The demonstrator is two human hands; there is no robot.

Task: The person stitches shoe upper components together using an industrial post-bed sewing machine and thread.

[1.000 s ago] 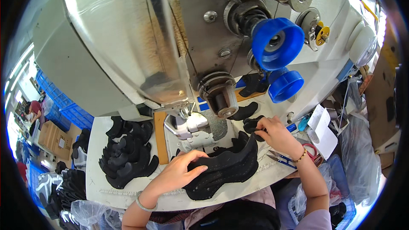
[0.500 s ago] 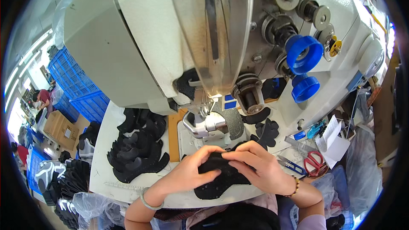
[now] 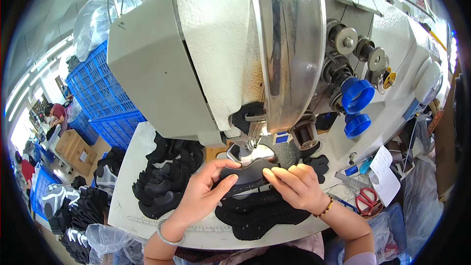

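Note:
A curved black-and-grey fabric piece (image 3: 251,174) with a wavy edge is stretched between my two hands, just in front of the needle area (image 3: 252,152) of a sewing machine (image 3: 216,34). My left hand (image 3: 202,189) pinches its left end between thumb and fingers. At the other end, my right hand (image 3: 301,189) grips with thumb and fingertips, the other fingers curled. Under the held piece, toward me, more black cut pieces (image 3: 262,216) lie flat on the white table (image 3: 196,230). Whether the piece touches the needle is hidden.
A heap of similar black pieces (image 3: 169,176) sits left on the table. Red-handled scissors (image 3: 367,201), a paper sheet (image 3: 383,176) and small tools lie to the right. Blue crates (image 3: 100,86) stand at far left. A person in dark red (image 3: 60,115) works in the distance.
Both hands have moved away from me, toward the needle, and now spread a black-and-grey piece apart from the black pieces beneath. The view has shifted too.

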